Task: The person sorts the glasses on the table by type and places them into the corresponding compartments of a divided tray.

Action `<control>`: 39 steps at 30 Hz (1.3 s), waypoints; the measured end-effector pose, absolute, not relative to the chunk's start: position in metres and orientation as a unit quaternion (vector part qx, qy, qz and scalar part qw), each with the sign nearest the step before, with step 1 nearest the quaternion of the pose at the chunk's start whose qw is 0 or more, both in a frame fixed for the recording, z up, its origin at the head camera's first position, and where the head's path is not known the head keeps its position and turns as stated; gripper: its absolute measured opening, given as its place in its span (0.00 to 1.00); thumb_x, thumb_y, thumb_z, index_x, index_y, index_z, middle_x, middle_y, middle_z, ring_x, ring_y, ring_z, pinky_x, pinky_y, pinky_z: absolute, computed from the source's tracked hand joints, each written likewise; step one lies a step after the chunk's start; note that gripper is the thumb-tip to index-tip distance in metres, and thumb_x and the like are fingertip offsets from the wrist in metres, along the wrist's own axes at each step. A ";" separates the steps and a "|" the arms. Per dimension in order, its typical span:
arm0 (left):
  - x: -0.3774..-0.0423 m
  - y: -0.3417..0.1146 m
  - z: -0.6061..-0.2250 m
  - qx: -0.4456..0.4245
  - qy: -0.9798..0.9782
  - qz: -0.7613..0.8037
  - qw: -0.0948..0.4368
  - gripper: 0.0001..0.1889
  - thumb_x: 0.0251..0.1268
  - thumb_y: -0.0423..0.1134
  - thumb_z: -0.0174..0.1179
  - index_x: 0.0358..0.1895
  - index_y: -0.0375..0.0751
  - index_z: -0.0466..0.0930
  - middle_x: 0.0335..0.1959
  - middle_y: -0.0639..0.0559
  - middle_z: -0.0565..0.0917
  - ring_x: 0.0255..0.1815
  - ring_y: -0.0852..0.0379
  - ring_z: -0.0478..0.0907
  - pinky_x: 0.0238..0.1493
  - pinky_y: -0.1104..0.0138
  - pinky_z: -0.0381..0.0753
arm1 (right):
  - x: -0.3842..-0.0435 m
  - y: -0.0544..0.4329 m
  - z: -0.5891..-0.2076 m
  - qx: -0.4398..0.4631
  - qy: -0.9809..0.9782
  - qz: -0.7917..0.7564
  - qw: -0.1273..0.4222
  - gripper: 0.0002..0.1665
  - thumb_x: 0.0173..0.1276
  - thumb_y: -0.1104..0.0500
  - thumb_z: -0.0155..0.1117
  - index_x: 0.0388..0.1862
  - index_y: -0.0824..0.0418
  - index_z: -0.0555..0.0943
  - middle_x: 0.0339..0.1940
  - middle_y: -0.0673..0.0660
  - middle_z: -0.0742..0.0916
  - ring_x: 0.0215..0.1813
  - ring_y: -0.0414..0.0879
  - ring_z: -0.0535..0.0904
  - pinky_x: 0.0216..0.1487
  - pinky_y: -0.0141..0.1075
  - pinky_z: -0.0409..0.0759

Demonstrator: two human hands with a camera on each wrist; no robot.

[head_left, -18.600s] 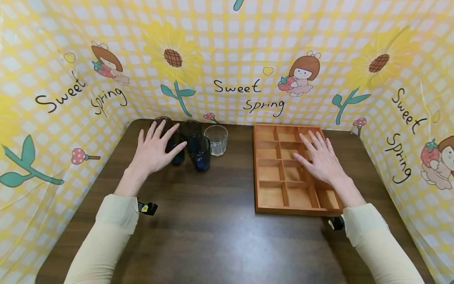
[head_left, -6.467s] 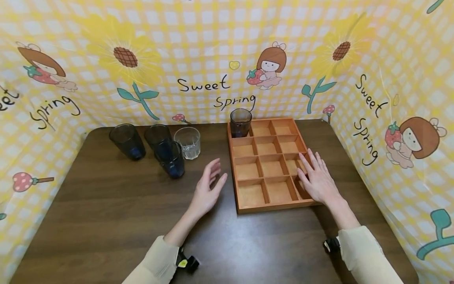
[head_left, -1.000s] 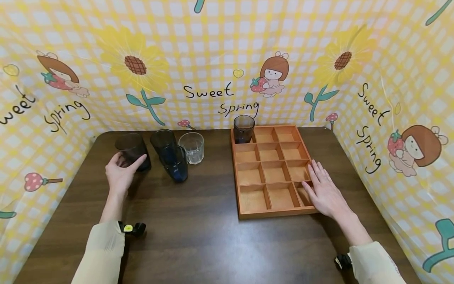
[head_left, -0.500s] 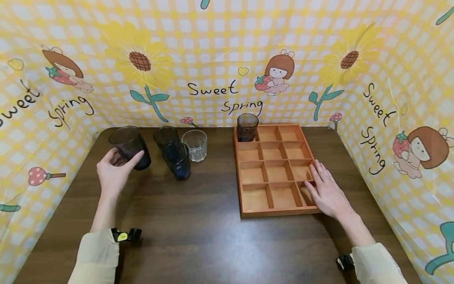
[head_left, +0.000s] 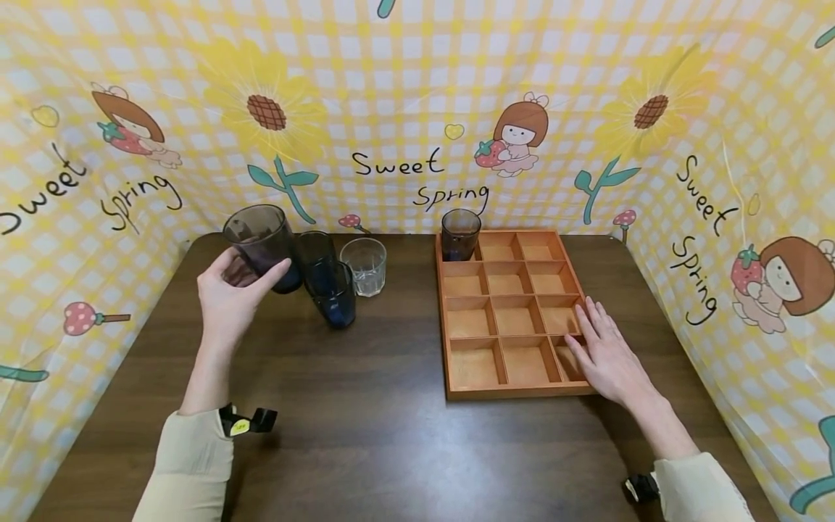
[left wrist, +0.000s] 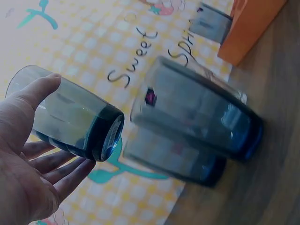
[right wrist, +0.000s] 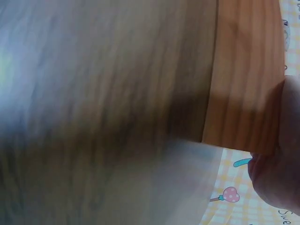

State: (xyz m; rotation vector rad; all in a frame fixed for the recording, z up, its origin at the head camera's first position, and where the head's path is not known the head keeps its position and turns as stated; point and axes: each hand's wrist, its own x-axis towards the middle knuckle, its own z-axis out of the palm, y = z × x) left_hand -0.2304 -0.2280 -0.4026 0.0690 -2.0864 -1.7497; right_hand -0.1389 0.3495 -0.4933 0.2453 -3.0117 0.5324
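The 4 dark cups (head_left: 259,238) look like smooth, glossy tinted glass; 1 has a paper-like label (left wrist: 114,135) on its base. The clear cup (head_left: 367,270) looks like shiny glass, ridged low down. The tray (head_left: 515,394) is smooth wood, grain showing, low in sheen. The table (head_left: 365,442) has a wood-grain top with a soft glare. The backdrop (head_left: 391,80) is creased cloth, the sleeves (head_left: 192,460) matt cloth.

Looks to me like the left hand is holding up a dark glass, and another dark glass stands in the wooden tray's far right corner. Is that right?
Not quite: the other glass stands in the far left corner of the wooden tray, as the head view shows. The left hand is indeed holding up a dark glass.
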 end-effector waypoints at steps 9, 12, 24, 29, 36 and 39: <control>-0.233 -0.194 -0.390 -0.019 -0.752 -0.630 0.193 0.21 0.62 0.36 0.82 0.58 0.48 0.89 0.41 0.66 0.91 0.42 0.67 0.89 0.47 0.79 0.86 | -0.138 0.353 -0.493 0.087 -0.975 0.201 0.026 0.43 0.91 0.49 0.51 0.89 0.74 0.54 0.91 0.77 0.54 0.91 0.76 0.48 0.92 0.63 0.47; -0.233 -0.182 -0.389 -0.034 -0.752 -0.630 0.188 0.22 0.62 0.36 0.81 0.60 0.46 0.89 0.42 0.67 0.91 0.44 0.68 0.89 0.48 0.78 0.86 | -0.135 0.354 -0.494 0.086 -0.974 0.209 0.026 0.42 0.91 0.49 0.50 0.89 0.73 0.54 0.91 0.76 0.55 0.91 0.75 0.48 0.91 0.65 0.47; -0.243 -0.122 -0.387 -0.126 -0.727 -0.656 0.159 0.26 0.62 0.34 0.81 0.64 0.40 0.87 0.49 0.56 0.93 0.50 0.66 0.91 0.50 0.74 0.89 | -0.126 0.359 -0.498 0.126 -0.975 0.172 0.058 0.42 0.90 0.50 0.51 0.89 0.73 0.53 0.91 0.75 0.57 0.92 0.71 0.51 0.95 0.41 0.32; -0.246 -0.095 -0.395 -0.145 -0.731 -0.654 0.127 0.27 0.61 0.36 0.82 0.63 0.38 0.86 0.55 0.37 0.92 0.48 0.65 0.91 0.50 0.73 0.90 | -0.125 0.359 -0.504 0.153 -0.972 0.150 0.100 0.39 0.90 0.55 0.51 0.87 0.75 0.57 0.89 0.75 0.63 0.92 0.67 0.55 0.92 0.30 0.30; -0.251 -0.065 -0.412 -0.138 -0.754 -0.637 0.086 0.28 0.61 0.39 0.83 0.64 0.40 0.87 0.55 0.38 0.93 0.47 0.62 0.90 0.50 0.72 0.89 | -0.125 0.360 -0.511 0.179 -0.963 0.144 0.141 0.37 0.87 0.57 0.54 0.85 0.76 0.62 0.86 0.75 0.68 0.90 0.66 0.60 0.93 0.30 0.37; -0.253 -0.053 -0.417 -0.134 -0.757 -0.636 0.073 0.27 0.61 0.41 0.83 0.63 0.40 0.87 0.54 0.39 0.93 0.48 0.57 0.91 0.51 0.71 0.89 | -0.125 0.361 -0.512 0.182 -0.961 0.146 0.147 0.37 0.87 0.57 0.55 0.85 0.76 0.62 0.86 0.75 0.69 0.90 0.66 0.60 0.93 0.30 0.38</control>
